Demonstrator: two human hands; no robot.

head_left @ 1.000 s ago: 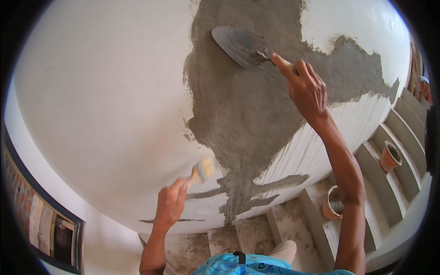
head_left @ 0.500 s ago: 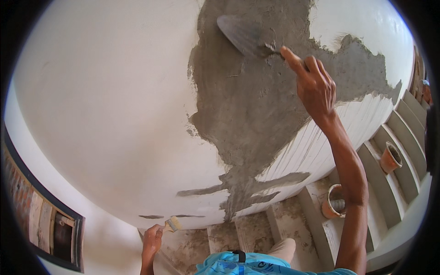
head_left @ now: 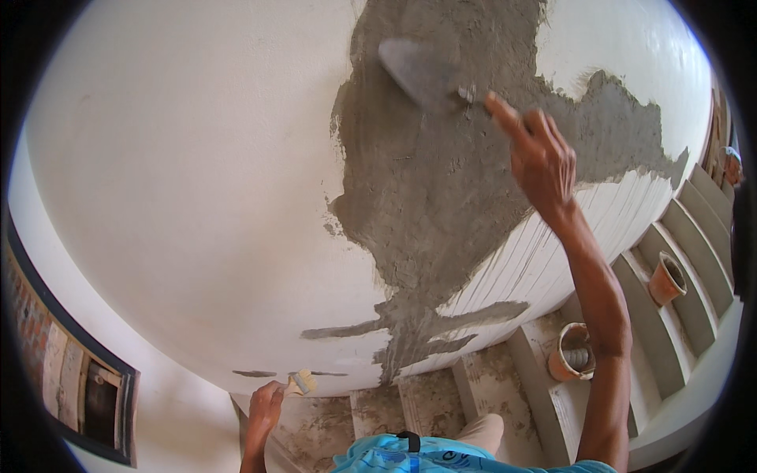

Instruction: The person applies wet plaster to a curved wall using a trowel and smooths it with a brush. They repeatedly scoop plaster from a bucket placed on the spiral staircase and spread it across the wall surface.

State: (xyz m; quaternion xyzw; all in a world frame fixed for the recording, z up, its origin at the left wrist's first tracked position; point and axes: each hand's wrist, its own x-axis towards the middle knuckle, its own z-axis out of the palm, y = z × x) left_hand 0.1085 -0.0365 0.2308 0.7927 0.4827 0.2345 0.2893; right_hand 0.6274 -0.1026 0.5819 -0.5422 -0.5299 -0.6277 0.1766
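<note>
Right hand [head_left: 544,162]: fingers closed around the handle of a trowel [head_left: 422,75], one digit stretched forward toward the blade. Trowel: pointed, grey, slightly blurred, tip to the upper left. Lies over the upper part of a plaster patch [head_left: 441,189]; firmness of contact, cannot tell.

Plaster patch: grey, ragged-edged, on a white wall [head_left: 197,173]. Branches to the right; narrows downward to a tail close to the stairs [head_left: 493,378], with thin grey streaks beside.

Left hand [head_left: 266,406]: low, near the foot of the wall, fingers closed on the handle of a brush [head_left: 301,383]. Brush: short, pale bristles, turned away from the hand.

Also: near bucket [head_left: 557,364], orange-brown, on a step beside the right elbow [head_left: 611,339]; far bucket [head_left: 661,285], similar, higher up. At far left, dark-framed opening [head_left: 126,418], bricks [head_left: 31,319] visible through. At lower edge, blue shirt [head_left: 378,457].
</note>
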